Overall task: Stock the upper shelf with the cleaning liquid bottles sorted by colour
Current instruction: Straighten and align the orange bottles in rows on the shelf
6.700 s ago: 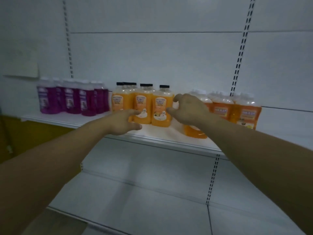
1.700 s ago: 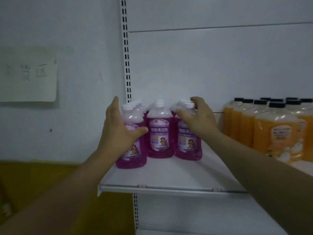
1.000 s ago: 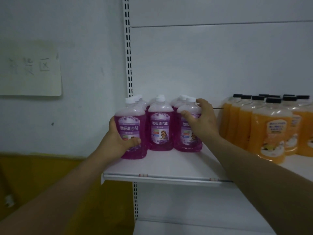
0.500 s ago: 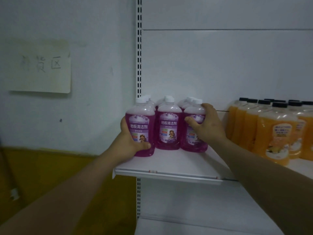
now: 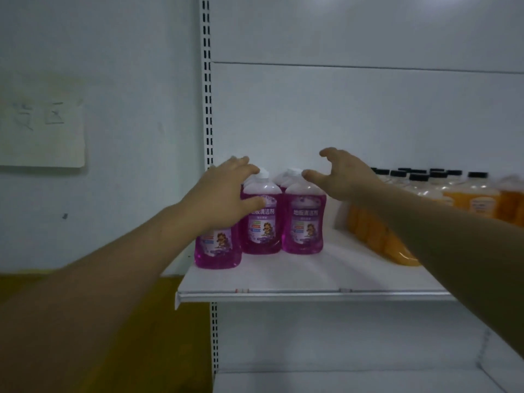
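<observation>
the translucent purple plastic cleaning bottles (image 5: 262,219) stand clustered at the white metal upper shelf's (image 5: 297,279) 9 o'clock end, orange bottles (image 5: 470,199) at 3 o'clock. the left hand (image 5: 224,197) rests spread-fingered over the front-left bottle; the right hand (image 5: 343,177) hovers unclenched, holding nothing. best to press both flanks gently, keeping rows square.

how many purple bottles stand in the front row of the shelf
3: the left bottle partly behind the left hand, the middle bottle, the right bottle. More stand behind, mostly hidden.
</observation>
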